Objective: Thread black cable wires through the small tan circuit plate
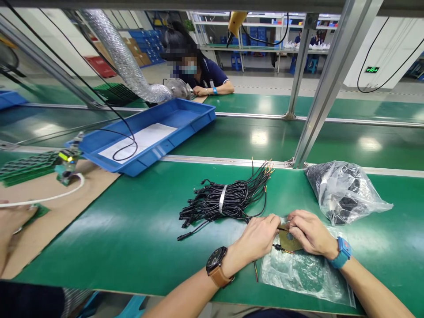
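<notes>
My left hand [260, 236], with a brown-strapped watch on the wrist, has its fingers closed on a black cable. Facing it closely, my right hand [309, 233], with a blue wristband, is closed at the same short piece of black cable. Below the fingertips lies a small brownish square [287, 242] on a clear plastic bag [304, 276]. A short black connector with thin coloured wires [283, 248] rests beside the square. Behind my left hand is a bundle of black cables [228, 198] tied with a white band, its bare coloured ends pointing back right.
A clear bag of black parts [346, 190] sits at the right. Back left stands a blue tray [149, 141] with paper inside. A metal post [324, 88] rises behind the bench. Another person's hand [15, 218] is at far left; a masked person sits opposite.
</notes>
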The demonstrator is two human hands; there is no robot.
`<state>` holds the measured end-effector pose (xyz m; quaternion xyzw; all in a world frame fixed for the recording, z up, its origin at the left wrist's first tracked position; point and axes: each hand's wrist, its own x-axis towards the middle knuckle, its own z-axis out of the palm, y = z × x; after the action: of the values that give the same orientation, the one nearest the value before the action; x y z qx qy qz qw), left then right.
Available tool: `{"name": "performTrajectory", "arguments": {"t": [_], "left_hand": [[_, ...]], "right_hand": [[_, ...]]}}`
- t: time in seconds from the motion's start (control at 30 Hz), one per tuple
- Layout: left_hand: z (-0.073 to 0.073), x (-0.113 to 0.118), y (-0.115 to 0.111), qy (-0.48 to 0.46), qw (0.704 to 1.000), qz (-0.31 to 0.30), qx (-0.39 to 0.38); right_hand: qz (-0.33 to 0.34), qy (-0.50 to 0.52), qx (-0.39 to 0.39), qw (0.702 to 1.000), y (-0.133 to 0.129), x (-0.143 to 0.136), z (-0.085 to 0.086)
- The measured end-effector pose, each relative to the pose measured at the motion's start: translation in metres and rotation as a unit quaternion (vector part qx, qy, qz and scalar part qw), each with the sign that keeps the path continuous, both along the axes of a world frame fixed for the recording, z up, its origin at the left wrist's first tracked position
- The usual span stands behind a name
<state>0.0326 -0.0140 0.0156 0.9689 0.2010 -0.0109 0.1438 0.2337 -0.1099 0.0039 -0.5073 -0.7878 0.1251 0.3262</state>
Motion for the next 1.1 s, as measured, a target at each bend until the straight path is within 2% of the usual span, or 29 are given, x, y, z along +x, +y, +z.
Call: {"name": "performTrajectory", "arguments": {"t": [0.13, 0.4, 0.6, 0.7, 0.83, 0.97, 1.1], "left_hand": [[-0.004, -0.001, 0.001, -0.006, 1.000, -0.007, 0.009], [-0.012, 0.001, 0.002, -0.030, 0.999, -0.018, 0.006], [-0.015, 0.004, 0.002, -0.005, 1.000, -0.015, 0.011], [-0.013, 0.006, 0.000, 0.011, 1.000, -0.007, 0.014], [-0.003, 0.005, 0.000, 0.025, 1.000, -0.002, 0.015], [0.003, -0.001, 0.003, 0.010, 1.000, -0.007, 0.007], [-0.002, -0.004, 0.007, -0.011, 1.000, -0.019, -0.013]], "right_hand": [[-0.011, 0.017, 0.026, 0.999, 0.000, 0.003, -0.001], [-0.013, 0.028, 0.031, 0.999, 0.000, 0.001, -0.004], [0.008, 0.037, 0.033, 0.999, 0.000, 0.001, -0.001], [0.031, -0.001, 0.019, 0.999, 0.001, -0.001, -0.001], [0.031, -0.055, -0.009, 0.998, 0.003, -0.004, -0.001], [0.029, -0.051, -0.010, 0.998, 0.002, -0.002, -0.001], [0.027, 0.000, 0.010, 1.000, 0.000, 0.001, -0.002]]}}
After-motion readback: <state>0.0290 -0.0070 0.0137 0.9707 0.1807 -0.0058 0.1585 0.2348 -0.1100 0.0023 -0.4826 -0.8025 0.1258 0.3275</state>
